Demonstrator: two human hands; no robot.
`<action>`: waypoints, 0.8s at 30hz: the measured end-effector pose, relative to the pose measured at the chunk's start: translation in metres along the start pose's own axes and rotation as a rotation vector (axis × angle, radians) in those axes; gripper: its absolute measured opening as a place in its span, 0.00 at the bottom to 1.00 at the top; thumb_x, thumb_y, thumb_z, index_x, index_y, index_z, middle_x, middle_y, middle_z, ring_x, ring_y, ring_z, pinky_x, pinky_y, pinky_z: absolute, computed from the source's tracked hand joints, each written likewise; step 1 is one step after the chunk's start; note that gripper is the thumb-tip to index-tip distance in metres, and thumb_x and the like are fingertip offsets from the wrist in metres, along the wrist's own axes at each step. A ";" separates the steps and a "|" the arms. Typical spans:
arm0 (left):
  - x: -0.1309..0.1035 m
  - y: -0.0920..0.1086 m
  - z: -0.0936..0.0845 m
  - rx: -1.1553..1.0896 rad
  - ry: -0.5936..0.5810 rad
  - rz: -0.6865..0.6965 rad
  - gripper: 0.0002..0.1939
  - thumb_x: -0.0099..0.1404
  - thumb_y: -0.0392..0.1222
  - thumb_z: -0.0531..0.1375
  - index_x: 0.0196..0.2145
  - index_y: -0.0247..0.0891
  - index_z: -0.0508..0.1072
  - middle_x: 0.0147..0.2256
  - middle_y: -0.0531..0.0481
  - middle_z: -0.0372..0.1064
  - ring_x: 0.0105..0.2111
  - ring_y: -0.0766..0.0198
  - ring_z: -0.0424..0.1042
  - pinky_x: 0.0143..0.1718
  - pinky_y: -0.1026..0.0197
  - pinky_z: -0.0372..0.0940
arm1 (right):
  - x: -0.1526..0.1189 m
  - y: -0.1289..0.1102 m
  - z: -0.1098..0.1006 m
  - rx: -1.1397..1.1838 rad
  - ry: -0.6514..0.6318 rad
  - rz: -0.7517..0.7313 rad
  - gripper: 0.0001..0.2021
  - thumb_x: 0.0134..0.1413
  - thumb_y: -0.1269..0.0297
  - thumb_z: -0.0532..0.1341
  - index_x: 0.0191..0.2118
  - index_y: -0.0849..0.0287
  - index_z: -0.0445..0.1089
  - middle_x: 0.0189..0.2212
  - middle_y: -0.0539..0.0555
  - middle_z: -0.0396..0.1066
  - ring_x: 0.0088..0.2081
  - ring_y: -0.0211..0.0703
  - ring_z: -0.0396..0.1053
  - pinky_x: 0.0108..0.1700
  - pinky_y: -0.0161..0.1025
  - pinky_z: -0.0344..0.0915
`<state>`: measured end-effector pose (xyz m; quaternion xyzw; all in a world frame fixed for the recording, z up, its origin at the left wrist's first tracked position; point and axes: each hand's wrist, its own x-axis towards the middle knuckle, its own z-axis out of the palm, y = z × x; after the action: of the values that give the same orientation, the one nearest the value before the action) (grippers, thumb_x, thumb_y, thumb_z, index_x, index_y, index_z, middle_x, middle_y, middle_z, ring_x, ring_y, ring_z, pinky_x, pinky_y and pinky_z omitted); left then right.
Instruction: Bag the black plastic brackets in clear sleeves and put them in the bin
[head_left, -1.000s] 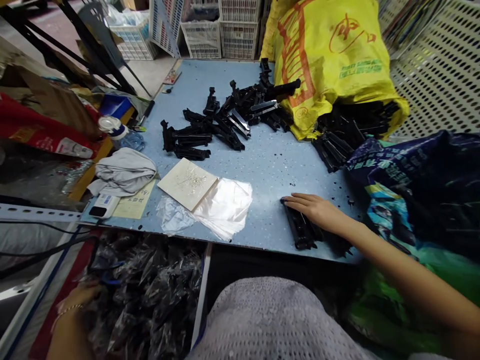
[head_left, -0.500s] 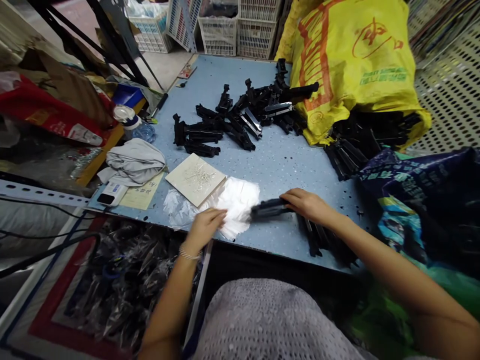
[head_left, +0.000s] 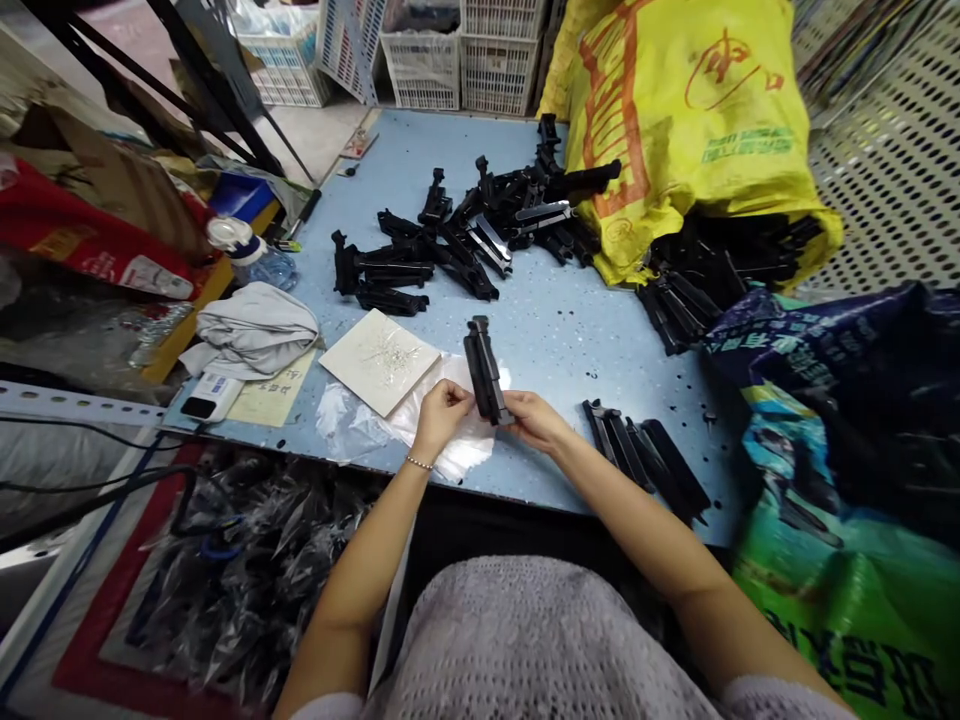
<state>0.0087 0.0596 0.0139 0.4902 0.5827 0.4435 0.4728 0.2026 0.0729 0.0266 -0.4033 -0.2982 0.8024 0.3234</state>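
Note:
A long black plastic part (head_left: pixel 484 370) stands on a slant in front of me, above a stack of thin clear plastic bags (head_left: pixel 466 452). My right hand (head_left: pixel 534 420) pinches its lower end between thumb and fingers. Close to its lower left side is my left hand (head_left: pixel 444 412), fingertips pressed together; whatever is in them is too small to make out. A square pale board (head_left: pixel 379 362) with many tiny bits scattered on it lies left of the bags. To the right, several similar black parts (head_left: pixel 637 450) lie side by side near the table edge.
More black parts (head_left: pixel 465 235) are heaped on the blue table (head_left: pixel 555 325). Others spill from a yellow sack (head_left: pixel 697 110). A dark blue and green bag (head_left: pixel 847 450) stands right. At left lie a grey cloth (head_left: pixel 259 325), a white device (head_left: pixel 214 395) and a bottle (head_left: pixel 262 262).
My right hand has brought the black part left and tilted it from lying level to nearly upright. My left hand has shifted right and slightly up, toward the part. The view has turned slightly.

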 end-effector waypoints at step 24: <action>-0.005 0.010 -0.009 0.194 -0.026 0.321 0.06 0.59 0.30 0.58 0.31 0.39 0.66 0.39 0.49 0.68 0.38 0.63 0.71 0.43 0.58 0.68 | 0.002 0.004 0.011 -0.081 0.052 -0.160 0.17 0.41 0.53 0.72 0.34 0.61 0.80 0.26 0.52 0.75 0.28 0.37 0.69 0.35 0.36 0.64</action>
<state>0.0016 0.0556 0.0255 0.6257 0.5308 0.4489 0.3539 0.1917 0.0698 0.0279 -0.4117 -0.3533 0.7505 0.3775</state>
